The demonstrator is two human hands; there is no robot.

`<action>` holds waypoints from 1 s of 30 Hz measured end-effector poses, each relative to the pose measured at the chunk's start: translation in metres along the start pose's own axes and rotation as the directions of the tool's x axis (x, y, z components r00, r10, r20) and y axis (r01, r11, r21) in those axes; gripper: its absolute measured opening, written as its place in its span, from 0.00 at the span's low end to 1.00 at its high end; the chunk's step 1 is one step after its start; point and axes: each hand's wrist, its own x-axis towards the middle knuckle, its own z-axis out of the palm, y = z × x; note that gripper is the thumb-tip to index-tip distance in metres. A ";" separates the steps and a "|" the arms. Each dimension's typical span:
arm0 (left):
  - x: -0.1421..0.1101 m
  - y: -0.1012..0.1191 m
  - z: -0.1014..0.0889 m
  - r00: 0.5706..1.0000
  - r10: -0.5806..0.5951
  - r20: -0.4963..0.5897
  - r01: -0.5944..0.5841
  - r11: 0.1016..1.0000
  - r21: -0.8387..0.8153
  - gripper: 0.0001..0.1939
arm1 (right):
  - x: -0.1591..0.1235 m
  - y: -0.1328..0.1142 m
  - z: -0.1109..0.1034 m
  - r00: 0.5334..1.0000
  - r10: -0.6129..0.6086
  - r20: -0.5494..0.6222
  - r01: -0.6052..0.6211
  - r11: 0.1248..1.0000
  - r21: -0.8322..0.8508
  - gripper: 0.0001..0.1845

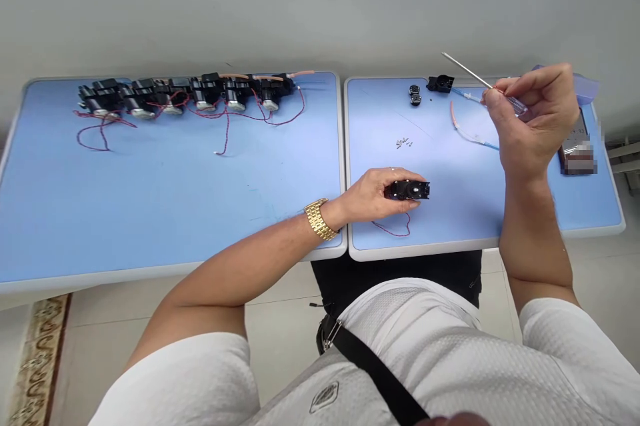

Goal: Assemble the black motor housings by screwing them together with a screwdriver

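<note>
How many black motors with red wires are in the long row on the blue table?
6. The black motors sit side by side in one row along the far edge of the left blue table. They crowd together, so another could be hidden.

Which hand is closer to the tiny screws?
Left. The left hand, holding a black servo, is just in front of the tiny screws; the right hand, holding a screwdriver, is farther, to their right.

Counted and listed: tables [150,277], two; motors set in a row [205,94], six; loose motors [440,83], two; screwdrivers [465,71], one; small black parts [415,95], two; hands [373,194], two.
</note>
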 end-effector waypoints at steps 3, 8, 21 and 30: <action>0.001 -0.003 0.000 1.000 0.025 -0.010 -0.024 0.999 0.022 0.19 | 0.000 0.012 -0.001 0.994 0.080 0.069 -0.077 0.996 -0.051 0.18; 0.003 -0.003 -0.001 0.999 -0.030 0.028 0.028 0.997 0.065 0.20 | -0.004 0.027 0.002 0.969 0.122 0.217 -0.097 0.987 -0.126 0.21; 0.011 -0.011 0.001 1.000 0.020 0.016 -0.020 1.000 0.020 0.21 | -0.046 0.030 0.030 0.867 0.327 0.375 0.014 0.737 -0.676 0.18; 0.018 -0.020 0.002 0.980 0.198 0.003 -0.196 0.972 -0.133 0.20 | -0.053 0.036 0.028 0.861 0.361 0.359 0.032 0.665 -0.746 0.14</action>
